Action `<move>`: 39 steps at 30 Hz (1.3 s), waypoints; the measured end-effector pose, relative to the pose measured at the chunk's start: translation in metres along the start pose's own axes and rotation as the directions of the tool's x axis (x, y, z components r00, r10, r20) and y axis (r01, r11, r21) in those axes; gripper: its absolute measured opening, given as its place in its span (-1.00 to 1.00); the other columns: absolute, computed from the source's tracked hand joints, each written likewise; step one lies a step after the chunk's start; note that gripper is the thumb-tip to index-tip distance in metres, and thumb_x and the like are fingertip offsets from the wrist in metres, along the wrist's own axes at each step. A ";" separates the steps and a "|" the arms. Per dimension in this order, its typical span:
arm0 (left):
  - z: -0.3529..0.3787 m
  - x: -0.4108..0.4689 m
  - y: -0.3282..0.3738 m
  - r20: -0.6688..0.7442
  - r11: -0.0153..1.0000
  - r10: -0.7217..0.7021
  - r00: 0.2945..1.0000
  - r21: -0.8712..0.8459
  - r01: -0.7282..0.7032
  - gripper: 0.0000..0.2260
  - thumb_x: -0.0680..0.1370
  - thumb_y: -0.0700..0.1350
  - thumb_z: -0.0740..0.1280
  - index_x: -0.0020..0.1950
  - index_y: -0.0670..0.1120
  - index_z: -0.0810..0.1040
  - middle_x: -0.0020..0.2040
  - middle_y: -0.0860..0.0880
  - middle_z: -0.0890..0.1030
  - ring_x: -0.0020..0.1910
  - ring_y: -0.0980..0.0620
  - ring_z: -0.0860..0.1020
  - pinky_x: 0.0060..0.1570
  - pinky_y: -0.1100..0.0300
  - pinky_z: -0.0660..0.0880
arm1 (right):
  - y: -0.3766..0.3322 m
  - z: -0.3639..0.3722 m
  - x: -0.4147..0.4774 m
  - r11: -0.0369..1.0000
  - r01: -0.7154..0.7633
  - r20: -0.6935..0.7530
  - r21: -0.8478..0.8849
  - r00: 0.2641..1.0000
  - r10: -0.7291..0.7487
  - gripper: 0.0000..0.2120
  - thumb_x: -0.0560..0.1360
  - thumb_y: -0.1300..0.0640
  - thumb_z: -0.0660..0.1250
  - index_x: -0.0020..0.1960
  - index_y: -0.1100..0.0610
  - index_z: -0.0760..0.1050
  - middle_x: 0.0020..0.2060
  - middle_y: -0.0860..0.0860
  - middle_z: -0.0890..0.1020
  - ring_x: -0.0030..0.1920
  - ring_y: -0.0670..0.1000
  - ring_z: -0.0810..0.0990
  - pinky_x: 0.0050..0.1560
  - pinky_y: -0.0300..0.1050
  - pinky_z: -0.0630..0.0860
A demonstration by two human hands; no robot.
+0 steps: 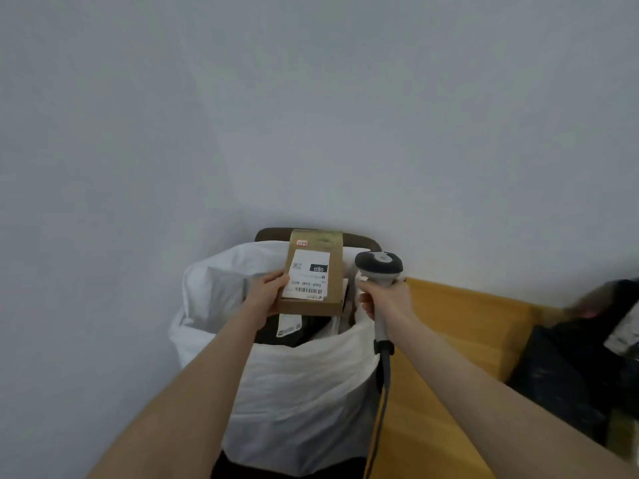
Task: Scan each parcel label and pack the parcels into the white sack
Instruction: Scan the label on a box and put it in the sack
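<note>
left hand (268,288): fingers curled round the near left edge of a brown cardboard parcel (333,271), thumb on its top face, holding it flat over the mouth of the sack.
right hand (387,299): wrapped tightly round the handle of a barcode scanner (379,267), head up, just right of the parcel.
wall (311,115): plain pale grey, filling the upper half of the view.
white sack (304,392): stands open below both forearms, its rim folded outward, pressed against the left side of the table.
wooden table (449,340): yellow-brown top, running off to the right.
dark heap (570,368): black wrapped packages at the far right of the table, blurred; a pale patch on them is too smeared to read.
cardboard parcel: label side up, held above the sack opening, not yet inside.
black parcel (311,331): lies inside the sack, straight under the held one, a white strip showing on it.
dark bar (359,238): curved, behind the sack's far rim, partly hidden by the parcel; what it belongs to is unclear.
cable (382,392): grey, dropping from the scanner handle along the table edge.
shipping label (307,274): white, upside down to the camera, with a barcode near its close edge.
red sticker (302,243): small, on the parcel's far left corner.
</note>
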State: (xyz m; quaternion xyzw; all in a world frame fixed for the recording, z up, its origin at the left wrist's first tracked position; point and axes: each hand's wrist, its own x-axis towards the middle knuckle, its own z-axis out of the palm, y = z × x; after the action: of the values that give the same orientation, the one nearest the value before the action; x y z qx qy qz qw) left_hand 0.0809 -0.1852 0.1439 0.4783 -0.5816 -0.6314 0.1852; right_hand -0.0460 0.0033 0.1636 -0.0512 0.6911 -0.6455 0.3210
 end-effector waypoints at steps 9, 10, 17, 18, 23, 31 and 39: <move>-0.087 0.026 -0.026 -0.172 0.982 -0.167 0.971 0.065 0.180 -0.78 0.56 -0.22 0.34 0.19 -0.20 0.55 -0.20 -0.10 0.61 -0.24 -0.07 0.58 -0.29 0.09 0.55 | 0.019 0.055 0.019 0.996 -0.074 0.070 -0.054 0.995 0.078 -0.91 0.49 0.19 0.41 -0.16 0.19 0.54 -0.38 0.06 0.63 -0.40 -0.05 0.56 -0.29 -0.19 0.55; -0.093 0.031 -0.029 -0.182 0.978 -0.166 0.969 0.093 0.185 -0.78 0.56 -0.23 0.33 0.20 -0.21 0.54 -0.18 -0.13 0.61 -0.19 -0.12 0.59 -0.19 0.02 0.57 | 0.021 0.061 0.020 0.995 -0.081 0.061 -0.059 0.995 0.085 -0.91 0.49 0.20 0.41 -0.16 0.19 0.54 -0.40 0.06 0.62 -0.40 -0.04 0.56 -0.28 -0.18 0.54; -0.102 0.092 -0.047 -0.114 0.907 -0.114 0.987 0.394 0.150 -0.73 0.52 -0.29 0.33 0.21 -0.30 0.54 0.07 -0.28 0.62 0.04 -0.21 0.61 0.10 -0.11 0.55 | 0.032 0.091 0.030 0.992 -0.122 -0.061 -0.043 0.991 0.119 -0.91 0.47 0.24 0.39 -0.19 0.25 0.55 -0.43 0.08 0.59 -0.47 -0.04 0.49 -0.46 -0.23 0.45; -0.101 0.100 -0.050 -0.094 0.897 -0.094 0.991 0.424 0.126 -0.69 0.52 -0.29 0.32 0.27 -0.26 0.51 0.10 -0.27 0.62 0.05 -0.20 0.61 0.10 -0.10 0.55 | 0.034 0.093 0.032 0.991 -0.129 -0.088 -0.045 0.988 0.125 -0.91 0.48 0.23 0.39 -0.18 0.25 0.55 -0.43 0.08 0.60 -0.47 -0.04 0.50 -0.45 -0.22 0.44; -0.089 0.127 -0.061 0.082 0.706 -0.065 0.995 0.708 -0.013 -0.56 0.51 -0.33 0.29 0.39 -0.16 0.40 0.25 -0.19 0.56 0.20 -0.17 0.54 0.20 0.01 0.48 | 0.039 0.099 0.039 0.988 -0.153 -0.213 -0.009 0.966 0.147 -0.87 0.46 0.25 0.41 -0.23 0.26 0.55 -0.46 0.09 0.60 -0.49 -0.02 0.50 -0.42 -0.18 0.46; -0.043 0.117 -0.020 0.177 0.433 0.223 0.959 0.863 -0.260 -0.59 0.56 -0.27 0.19 0.42 -0.13 0.31 0.40 -0.19 0.32 0.32 -0.19 0.37 0.22 -0.03 0.42 | 0.040 0.082 0.018 0.967 -0.117 -0.329 0.226 0.925 0.189 -0.84 0.42 0.23 0.44 -0.28 0.24 0.51 -0.52 0.07 0.57 -0.50 0.03 0.51 -0.40 -0.14 0.49; 0.091 0.049 0.014 0.555 0.281 0.327 0.764 0.715 -0.640 -0.52 0.56 -0.23 0.23 0.48 -0.09 0.25 0.42 -0.15 0.28 0.34 -0.16 0.37 0.23 0.00 0.39 | 0.050 0.019 -0.023 0.821 -0.170 -0.298 0.546 0.876 0.380 -0.81 0.54 0.12 0.38 -0.13 0.22 0.47 -0.46 0.12 0.54 -0.48 0.03 0.47 -0.40 -0.11 0.46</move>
State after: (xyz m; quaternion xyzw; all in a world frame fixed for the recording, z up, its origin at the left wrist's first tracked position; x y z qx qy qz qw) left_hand -0.0217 -0.1767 0.1253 0.1963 -0.9573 -0.2123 0.0053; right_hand -0.0010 0.0066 0.1268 0.2674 0.5484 -0.7452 0.2691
